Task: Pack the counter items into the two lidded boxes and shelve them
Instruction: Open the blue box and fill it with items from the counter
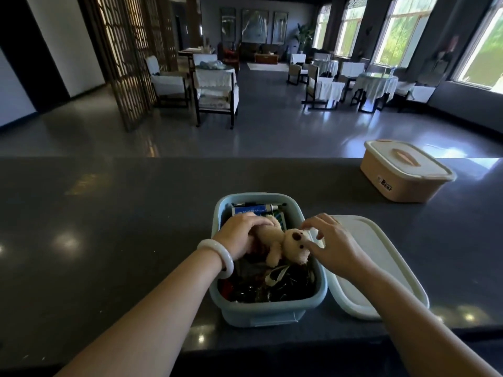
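Counter (109, 227): a dark, glossy top that spans the view and carries both boxes.
Peach box (402, 172): stands well apart at the far right of the counter, its lid on, with a handle on top.
Blue box (268, 308): sits open near the front edge, filled with mixed things.
White lid (381, 268): lies flat on the counter just beside the blue box, on its right.
Box contents: a blue packet (249, 210) at the far end, dark tangled items (272, 287) at the near end; what they are cannot be told.
Plush bear (283, 244): lies on top of the contents, head toward the right.
Left hand (239, 235): curled over the bear's body, gripping it; a pale bangle (221, 257) circles the wrist.
Right hand (332, 240): fingers loosely bent and spread, fingertips touching the bear's head, not closed around it.
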### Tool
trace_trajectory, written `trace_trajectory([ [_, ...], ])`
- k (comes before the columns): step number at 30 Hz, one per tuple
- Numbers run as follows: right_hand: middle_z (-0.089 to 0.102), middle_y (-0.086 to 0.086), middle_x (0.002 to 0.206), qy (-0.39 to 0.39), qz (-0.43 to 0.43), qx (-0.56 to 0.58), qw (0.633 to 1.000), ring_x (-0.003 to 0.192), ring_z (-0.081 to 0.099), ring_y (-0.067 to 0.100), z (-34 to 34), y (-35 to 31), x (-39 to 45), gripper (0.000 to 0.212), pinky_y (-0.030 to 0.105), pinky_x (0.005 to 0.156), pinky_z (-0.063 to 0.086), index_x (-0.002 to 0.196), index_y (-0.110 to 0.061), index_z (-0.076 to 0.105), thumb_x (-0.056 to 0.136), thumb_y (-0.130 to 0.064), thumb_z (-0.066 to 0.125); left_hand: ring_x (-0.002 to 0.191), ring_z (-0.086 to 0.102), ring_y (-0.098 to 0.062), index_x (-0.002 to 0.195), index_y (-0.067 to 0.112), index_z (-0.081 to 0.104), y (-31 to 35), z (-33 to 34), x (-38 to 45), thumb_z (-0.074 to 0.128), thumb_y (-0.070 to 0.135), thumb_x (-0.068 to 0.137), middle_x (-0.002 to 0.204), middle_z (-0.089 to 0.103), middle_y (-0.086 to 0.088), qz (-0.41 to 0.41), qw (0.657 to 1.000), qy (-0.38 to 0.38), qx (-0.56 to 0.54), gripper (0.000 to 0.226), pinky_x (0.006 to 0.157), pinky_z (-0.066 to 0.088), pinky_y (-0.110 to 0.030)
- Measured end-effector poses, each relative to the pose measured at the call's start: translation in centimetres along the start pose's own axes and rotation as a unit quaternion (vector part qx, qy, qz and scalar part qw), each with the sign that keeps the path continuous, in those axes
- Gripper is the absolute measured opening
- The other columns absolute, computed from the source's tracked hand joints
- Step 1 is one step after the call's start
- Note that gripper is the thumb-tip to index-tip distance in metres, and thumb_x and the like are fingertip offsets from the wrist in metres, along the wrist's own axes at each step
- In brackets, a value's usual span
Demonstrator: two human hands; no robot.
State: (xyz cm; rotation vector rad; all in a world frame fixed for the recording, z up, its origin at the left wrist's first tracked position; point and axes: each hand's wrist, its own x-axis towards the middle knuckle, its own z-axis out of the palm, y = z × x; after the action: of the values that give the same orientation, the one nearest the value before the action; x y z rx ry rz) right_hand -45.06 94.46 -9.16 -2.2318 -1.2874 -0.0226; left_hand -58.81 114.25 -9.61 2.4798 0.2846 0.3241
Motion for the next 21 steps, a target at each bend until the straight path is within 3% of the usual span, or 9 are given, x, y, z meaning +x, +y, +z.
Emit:
trace_trajectory([
  [2,0.052,-0.011,0.118,-0.017,-0.016,0.000,1.000,0.109,0.044,0.011,0.5,0.3,0.6,0.027,0.030,0.090,0.044,0.115,-0.032,0.062,0.088,-0.033,0.063,0.117,0.041,-0.012,0.121,0.035,0.064,-0.2,0.1,0.0,0.055,-0.001,0.087,0.124,0.053,0.006,-0.013,0.997,-0.026,0.075,0.050,0.104,0.035,-0.031],
  [5,0.051,-0.008,0.129,-0.102,-0.019,0.022,0.994,0.117,0.046,0.015,1.9,0.4,1.3,0.045,0.033,0.097,0.042,0.130,-0.028,0.055,0.087,-0.040,0.063,0.131,0.030,-0.020,0.134,0.042,0.049,-0.3,0.7,-0.7,0.049,0.008,0.092,0.141,0.040,0.009,-0.038,0.965,-0.053,0.253,0.054,0.106,0.029,-0.041],
  [8,0.055,-0.004,0.128,-0.165,-0.018,-0.024,0.986,0.118,0.047,0.016,3.3,0.9,1.9,0.057,0.031,0.098,0.040,0.132,-0.030,0.052,0.080,-0.049,0.066,0.146,0.006,-0.027,0.150,0.041,0.019,-0.6,1.7,-1.9,0.045,-0.005,0.088,0.160,0.010,0.005,-0.105,0.948,-0.082,0.288,0.081,0.115,0.014,-0.052],
  [11,0.059,-0.008,0.122,-0.158,-0.034,-0.041,0.986,0.113,0.047,0.016,4.0,1.2,2.2,0.061,0.031,0.095,0.039,0.127,-0.033,0.055,0.073,-0.057,0.070,0.147,-0.017,-0.029,0.152,0.037,-0.009,-0.4,2.5,-2.9,0.038,-0.009,0.086,0.161,-0.017,0.004,-0.168,0.938,-0.103,0.284,0.093,0.118,0.000,-0.053],
  [15,0.062,-0.009,0.115,-0.139,-0.060,-0.016,0.988,0.106,0.049,0.015,4.6,1.6,2.5,0.059,0.030,0.093,0.038,0.123,-0.032,0.059,0.071,-0.055,0.074,0.145,-0.022,-0.027,0.149,0.034,-0.020,-0.4,3.4,-3.2,0.034,0.003,0.092,0.161,-0.017,0.001,-0.188,0.937,-0.108,0.273,0.084,0.117,-0.010,-0.052],
  [21,0.056,-0.018,0.108,-0.132,-0.071,0.029,0.988,0.105,0.044,0.010,4.7,2.1,2.5,0.058,0.027,0.092,0.036,0.121,-0.037,0.059,0.067,-0.056,0.073,0.147,-0.017,-0.024,0.150,0.037,-0.016,-0.8,3.5,-3.3,0.031,0.024,0.104,0.162,-0.008,0.005,-0.183,0.941,-0.088,0.269,0.067,0.117,-0.010,-0.051],
])
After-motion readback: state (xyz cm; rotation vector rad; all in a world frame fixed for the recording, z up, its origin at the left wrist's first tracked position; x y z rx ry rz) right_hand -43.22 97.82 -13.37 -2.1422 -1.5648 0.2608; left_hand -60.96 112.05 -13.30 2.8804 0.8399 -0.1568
